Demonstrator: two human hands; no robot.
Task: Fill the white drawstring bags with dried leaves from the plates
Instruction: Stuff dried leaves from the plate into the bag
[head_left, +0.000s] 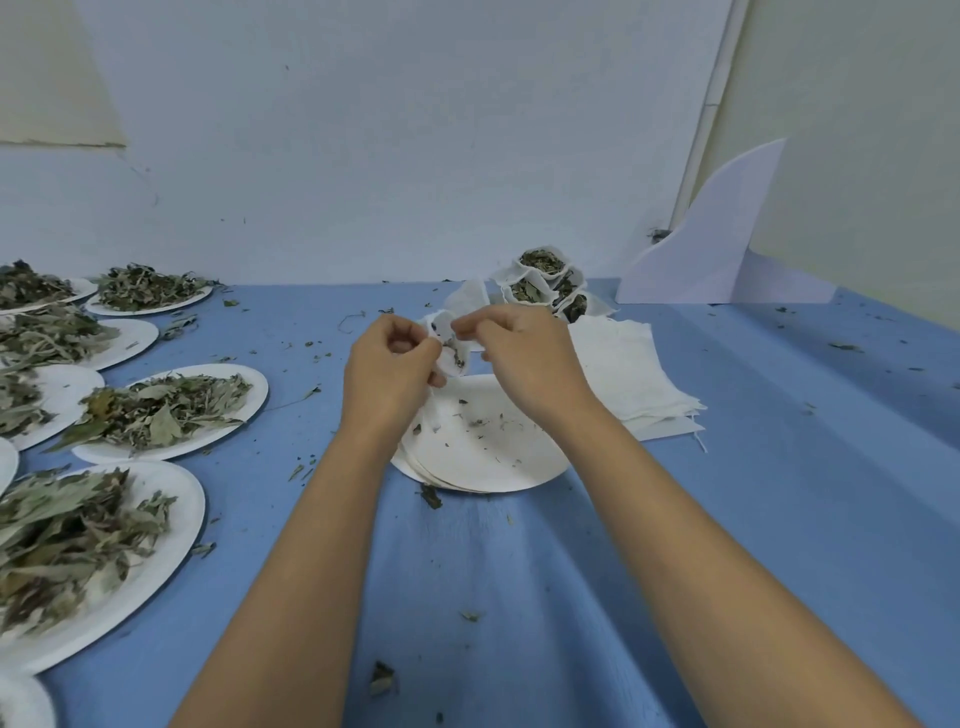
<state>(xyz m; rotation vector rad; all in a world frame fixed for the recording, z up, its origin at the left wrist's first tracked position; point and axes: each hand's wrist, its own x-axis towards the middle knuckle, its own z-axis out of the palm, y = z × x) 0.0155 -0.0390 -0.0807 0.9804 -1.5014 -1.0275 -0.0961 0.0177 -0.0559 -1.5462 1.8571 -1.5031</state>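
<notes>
At the centre of the frame the left hand (389, 358) and right hand (519, 345) each hold a narrow pinching grip on the mouth of one small white drawstring bag (451, 347), held just above a nearly bare stack of plates (483, 441) and showing a few dark leaves inside. It looks only partly filled, or about to be drawn closed. Behind it, at upper centre right, a cluster of filled bags (545, 283) stands on the bench (779, 467), so several seem done. A pile of flat empty bags (628, 374) to the right and heaped plates of dried leaves (166, 408) down the left edge suggest much is left.
</notes>
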